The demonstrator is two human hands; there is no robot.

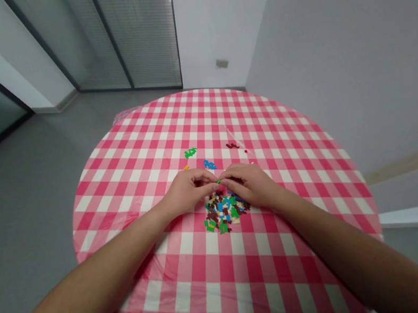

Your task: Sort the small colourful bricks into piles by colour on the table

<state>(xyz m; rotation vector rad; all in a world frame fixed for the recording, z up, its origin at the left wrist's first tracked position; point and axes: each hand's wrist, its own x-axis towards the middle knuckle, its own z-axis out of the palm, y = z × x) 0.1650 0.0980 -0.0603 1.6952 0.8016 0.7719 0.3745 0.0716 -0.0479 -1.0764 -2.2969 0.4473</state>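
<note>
My left hand and my right hand meet over the middle of the table, fingertips pinched together. Between them is a small green toy brick, gripped from both sides. Just below the hands lies a loose pile of small building bricks in brown, green, blue, white and yellow; its upper edge is partly covered by the fingers. Beyond the hands sit a green cluster of bricks, a blue cluster and a dark brown cluster.
A red and white checked cloth covers the round table. A yellow piece lies beyond my left hand, a small red piece beyond my right. Behind the table are a wall and glass panels.
</note>
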